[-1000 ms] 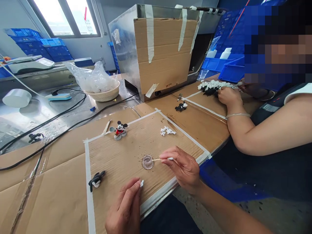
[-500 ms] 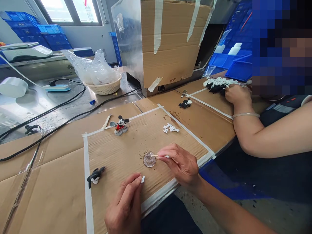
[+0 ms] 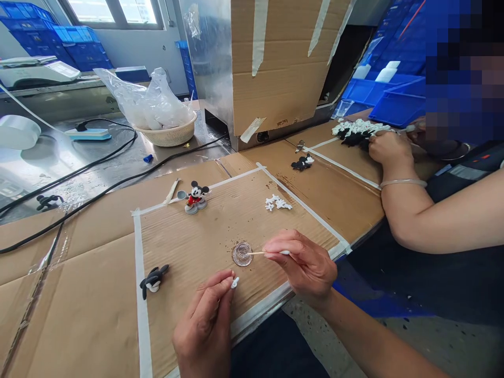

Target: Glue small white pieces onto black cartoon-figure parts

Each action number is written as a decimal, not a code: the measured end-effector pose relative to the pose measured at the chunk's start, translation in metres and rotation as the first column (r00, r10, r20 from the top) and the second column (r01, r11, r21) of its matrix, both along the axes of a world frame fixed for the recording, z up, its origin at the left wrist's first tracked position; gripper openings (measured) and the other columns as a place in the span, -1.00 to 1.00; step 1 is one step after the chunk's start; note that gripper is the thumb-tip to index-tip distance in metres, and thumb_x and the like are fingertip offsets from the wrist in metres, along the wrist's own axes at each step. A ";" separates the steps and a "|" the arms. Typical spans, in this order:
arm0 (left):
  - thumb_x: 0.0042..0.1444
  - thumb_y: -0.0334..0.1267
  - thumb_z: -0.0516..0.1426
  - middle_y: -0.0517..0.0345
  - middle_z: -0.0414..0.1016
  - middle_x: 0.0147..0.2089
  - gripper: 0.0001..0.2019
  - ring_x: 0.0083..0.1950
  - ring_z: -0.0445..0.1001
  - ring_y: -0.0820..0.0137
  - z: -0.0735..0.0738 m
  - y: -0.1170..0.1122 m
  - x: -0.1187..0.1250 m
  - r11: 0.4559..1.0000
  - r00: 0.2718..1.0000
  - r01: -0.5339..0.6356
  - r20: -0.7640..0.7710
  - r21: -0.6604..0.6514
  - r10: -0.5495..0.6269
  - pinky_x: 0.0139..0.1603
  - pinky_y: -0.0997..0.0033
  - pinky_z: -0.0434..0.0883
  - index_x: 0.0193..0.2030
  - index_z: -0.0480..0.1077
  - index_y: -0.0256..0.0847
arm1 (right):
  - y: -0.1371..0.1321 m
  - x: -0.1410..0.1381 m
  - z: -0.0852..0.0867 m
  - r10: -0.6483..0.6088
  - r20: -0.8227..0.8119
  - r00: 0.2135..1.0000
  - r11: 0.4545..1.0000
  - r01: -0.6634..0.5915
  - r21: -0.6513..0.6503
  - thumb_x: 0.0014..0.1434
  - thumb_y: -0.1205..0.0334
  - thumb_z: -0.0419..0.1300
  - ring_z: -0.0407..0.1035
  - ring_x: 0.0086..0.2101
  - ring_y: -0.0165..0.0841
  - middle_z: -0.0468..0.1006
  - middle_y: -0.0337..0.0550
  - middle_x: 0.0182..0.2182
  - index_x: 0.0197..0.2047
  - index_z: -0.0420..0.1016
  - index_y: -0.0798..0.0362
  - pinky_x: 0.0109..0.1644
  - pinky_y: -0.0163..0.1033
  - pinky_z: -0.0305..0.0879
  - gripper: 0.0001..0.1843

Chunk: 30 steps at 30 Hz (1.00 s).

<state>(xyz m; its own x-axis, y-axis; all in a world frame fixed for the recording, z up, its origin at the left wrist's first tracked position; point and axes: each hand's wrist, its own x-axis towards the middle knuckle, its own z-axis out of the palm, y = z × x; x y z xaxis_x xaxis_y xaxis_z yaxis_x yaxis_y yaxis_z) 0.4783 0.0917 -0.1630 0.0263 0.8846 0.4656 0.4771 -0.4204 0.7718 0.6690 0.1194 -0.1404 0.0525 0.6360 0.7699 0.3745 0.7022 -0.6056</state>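
Note:
My left hand (image 3: 208, 315) pinches a small white plastic piece (image 3: 235, 282) between thumb and fingertips, just above the cardboard. In my right hand (image 3: 301, 262) is a cotton swab (image 3: 258, 253), its white cotton end (image 3: 285, 252) beside my fingers and its bare stick pointing left. The stick's tip is at a small round clear dish (image 3: 242, 254), whose contents I cannot make out. Behind the dish stands a painted mouse figurine (image 3: 196, 197) in red. A black and white figure part (image 3: 154, 279) lies to the left. Several small white pieces (image 3: 277, 202) sit in a pile at the back right.
White tape (image 3: 142, 294) borders the cardboard sheet. A co-worker's hand (image 3: 390, 152) is over black and white parts (image 3: 360, 131) at the right. Behind are a basket (image 3: 169, 137) with plastic bags, a black cable (image 3: 118, 181) and a cardboard-covered metal machine (image 3: 283, 94).
My right hand has moved right, drawing the swab's stick toward the dish's right side. My left hand has risen slightly, still pinching the white piece. The camera view has shifted a little.

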 end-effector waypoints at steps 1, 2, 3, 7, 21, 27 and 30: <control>0.21 -0.39 0.17 0.17 0.63 -0.10 -0.87 -0.12 0.61 0.42 0.001 0.001 0.000 1.000 1.000 0.006 0.020 -0.004 -0.006 -0.05 0.49 0.53 -0.20 0.54 -0.11 | -0.001 -0.001 0.000 0.021 -0.023 1.000 1.000 -0.021 0.004 0.22 0.47 0.25 0.48 -0.32 -0.37 0.58 -0.17 -0.33 -0.12 0.56 0.00 -0.23 -0.22 0.47 -0.78; 0.20 -0.40 0.18 0.17 0.63 -0.10 -0.87 -0.12 0.61 0.43 0.001 0.002 0.000 1.000 0.999 0.021 0.026 0.003 -0.021 -0.05 0.50 0.54 -0.20 0.54 -0.11 | -0.003 -0.002 0.001 0.052 -0.049 0.997 0.999 -0.052 0.010 0.22 0.46 0.25 0.48 -0.33 -0.36 0.57 -0.17 -0.34 -0.11 0.56 0.00 -0.24 -0.21 0.47 -0.79; 0.19 -0.41 0.18 0.18 0.63 -0.10 -0.86 -0.12 0.61 0.44 0.001 0.003 -0.001 0.999 0.999 0.041 0.018 0.018 -0.041 -0.05 0.52 0.54 -0.18 0.53 -0.11 | -0.004 -0.003 0.001 0.092 -0.075 0.993 0.996 -0.091 0.019 0.23 0.44 0.25 0.48 -0.33 -0.35 0.57 -0.16 -0.35 -0.11 0.56 0.01 -0.26 -0.21 0.47 -0.80; 0.16 -0.47 0.20 0.22 0.63 -0.09 -0.80 -0.11 0.61 0.50 0.001 0.007 -0.006 0.991 0.994 0.105 -0.030 0.081 -0.103 -0.04 0.61 0.52 -0.15 0.51 -0.10 | -0.006 -0.011 0.003 0.233 -0.133 0.963 0.973 -0.230 0.033 0.25 0.42 0.23 0.47 -0.35 -0.35 0.54 -0.14 -0.38 -0.09 0.57 0.04 -0.30 -0.21 0.47 -0.81; 0.15 -0.51 0.19 0.21 0.62 -0.08 -0.76 -0.08 0.60 0.47 0.004 0.004 -0.006 0.993 0.995 0.103 0.009 0.050 -0.103 -0.02 0.56 0.53 -0.14 0.51 -0.09 | -0.007 -0.016 0.007 0.283 -0.007 0.959 0.959 -0.283 -0.013 0.26 0.41 0.23 0.49 -0.34 -0.39 0.55 -0.13 -0.34 -0.09 0.54 0.05 -0.27 -0.27 0.51 -0.83; 0.16 -0.51 0.19 0.19 0.62 -0.08 -0.79 -0.09 0.60 0.47 0.005 0.003 -0.006 0.994 0.995 0.103 -0.007 0.043 -0.103 -0.03 0.56 0.53 -0.15 0.51 -0.13 | -0.006 -0.016 0.006 0.283 0.028 0.959 0.959 -0.282 -0.020 0.24 0.44 0.24 0.48 -0.34 -0.38 0.56 -0.10 -0.35 -0.11 0.54 0.09 -0.26 -0.27 0.51 -0.84; 0.16 -0.52 0.19 0.18 0.62 -0.08 -0.79 -0.08 0.60 0.48 0.006 0.003 -0.005 0.994 0.995 0.103 0.002 0.046 -0.103 -0.02 0.57 0.52 -0.15 0.51 -0.14 | -0.006 -0.016 0.005 0.280 0.030 0.960 0.960 -0.280 -0.015 0.23 0.45 0.24 0.48 -0.33 -0.38 0.56 -0.09 -0.34 -0.10 0.54 0.10 -0.25 -0.26 0.51 -0.83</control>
